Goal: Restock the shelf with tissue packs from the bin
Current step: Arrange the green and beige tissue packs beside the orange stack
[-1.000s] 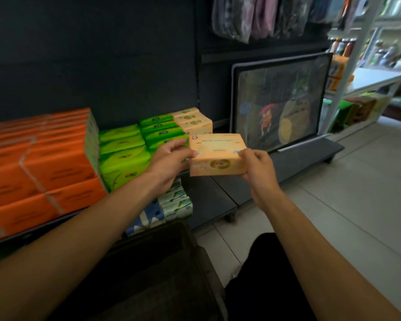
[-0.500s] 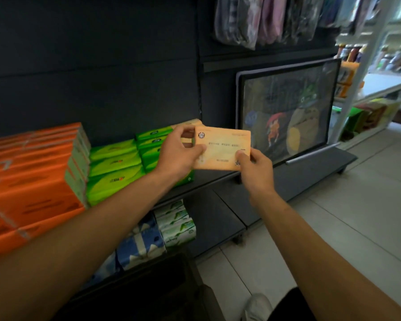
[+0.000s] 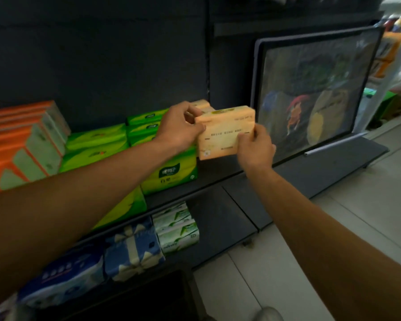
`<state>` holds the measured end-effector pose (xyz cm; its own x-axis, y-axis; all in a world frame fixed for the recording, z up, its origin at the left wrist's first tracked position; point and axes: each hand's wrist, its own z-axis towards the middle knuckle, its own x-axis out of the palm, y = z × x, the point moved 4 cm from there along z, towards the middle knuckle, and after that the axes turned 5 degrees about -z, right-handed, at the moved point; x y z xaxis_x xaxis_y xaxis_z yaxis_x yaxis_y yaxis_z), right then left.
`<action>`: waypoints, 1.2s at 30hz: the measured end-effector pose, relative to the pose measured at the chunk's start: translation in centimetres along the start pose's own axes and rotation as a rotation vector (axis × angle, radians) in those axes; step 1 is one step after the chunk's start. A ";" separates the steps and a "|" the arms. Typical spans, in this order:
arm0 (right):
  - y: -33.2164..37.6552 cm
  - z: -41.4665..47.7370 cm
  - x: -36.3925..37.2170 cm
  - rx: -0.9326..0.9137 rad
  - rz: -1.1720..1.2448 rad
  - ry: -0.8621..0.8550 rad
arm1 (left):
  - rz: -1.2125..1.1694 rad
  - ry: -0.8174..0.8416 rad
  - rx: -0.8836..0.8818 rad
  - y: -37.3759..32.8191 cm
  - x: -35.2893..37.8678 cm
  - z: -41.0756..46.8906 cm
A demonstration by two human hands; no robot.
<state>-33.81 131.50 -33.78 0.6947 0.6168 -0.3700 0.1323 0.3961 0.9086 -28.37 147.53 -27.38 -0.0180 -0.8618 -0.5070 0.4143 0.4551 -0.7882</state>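
- Dark shop shelving fills the head view, with pale floor tiles (image 3: 333, 239) on the right.
- The beige tissue pack (image 3: 225, 133) is held in the air over the right end of the upper shelf (image 3: 218, 179), its broad printed face towards the camera, just beside the green tissue packs (image 3: 171, 172).
- The left hand (image 3: 181, 126) grips the pack's left end, thumb on the front and fingers curled round behind.
- The right hand (image 3: 256, 147) pinches the pack's lower right corner, thumb on the front face.
- A second beige pack (image 3: 203, 104) shows behind the left hand, at the back of the shelf.
- Orange tissue packs (image 3: 21, 144) stand stacked left of the green ones.
- On the lower shelf lie blue-wrapped packs (image 3: 132, 249) and white-and-green packs (image 3: 176, 225).
- A framed picture (image 3: 310, 93) leans against the dark wall on a low platform (image 3: 333, 163) to the right.
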 end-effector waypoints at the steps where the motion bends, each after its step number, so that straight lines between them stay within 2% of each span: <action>1: -0.3 0.3 0.8 -0.002 0.004 0.017 | 0.043 0.007 0.009 0.4 -0.2 0.6; 10: -3.5 1.7 5.1 0.047 -0.048 0.133 | 0.549 0.174 0.096 2.4 1.0 2.6; 13: -4.2 1.1 5.2 -0.009 -0.167 0.161 | 0.668 0.209 0.091 2.6 1.7 2.6; 16: -4.3 1.1 4.8 -0.046 -0.139 0.200 | 0.742 0.221 0.071 2.3 2.3 2.7; 28: -4.0 0.2 2.5 0.149 0.096 0.294 | 0.799 0.342 0.041 1.5 1.6 1.3; 33: -1.6 -1.0 0.4 0.111 0.149 0.411 | 0.712 0.365 0.080 -0.1 0.7 0.1; 36: 0.8 -1.7 -0.5 0.025 0.151 0.494 | 0.562 0.409 0.110 -1.4 0.2 -0.8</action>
<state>-35.30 132.69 -33.16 0.2915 0.9159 -0.2758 0.0773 0.2648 0.9612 -29.66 146.86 -26.65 -0.1058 -0.3398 -0.9345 0.5502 0.7628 -0.3396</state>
